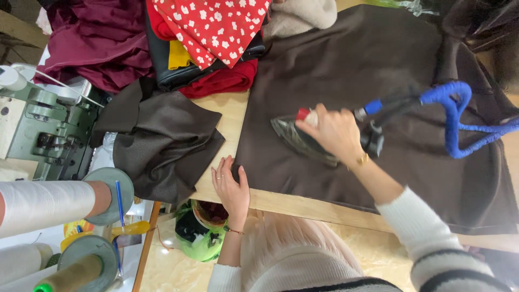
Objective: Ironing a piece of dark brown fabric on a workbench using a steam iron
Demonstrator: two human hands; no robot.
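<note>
Far left: a green sewing machine (pixel 40 127) and cones of thread (pixel 46 204) stand beside the tabletop (pixel 230 116).
Crumpled cloth: a dark brown piece (pixel 162 140) hangs over the tabletop's left end; a maroon, red and spotted pile (pixel 205 38) lies behind it.
Left hand (pixel 231 186): lies flat on the near left corner of the brown fabric (pixel 367 59), fingers together, pinning the edge and clamped on nothing.
Brown fabric: spread flat over most of the tabletop, running rightward from the left hand.
Iron (pixel 300 138): sits on the fabric, well to the right of the left hand, long axis left to right, pointed tip toward that hand.
Right hand (pixel 335 132): fingers wrapped tight on the iron's handle; clearly the nearer hand.
Cord (pixel 454 116): a blue-wrapped lead loops off to the right.
</note>
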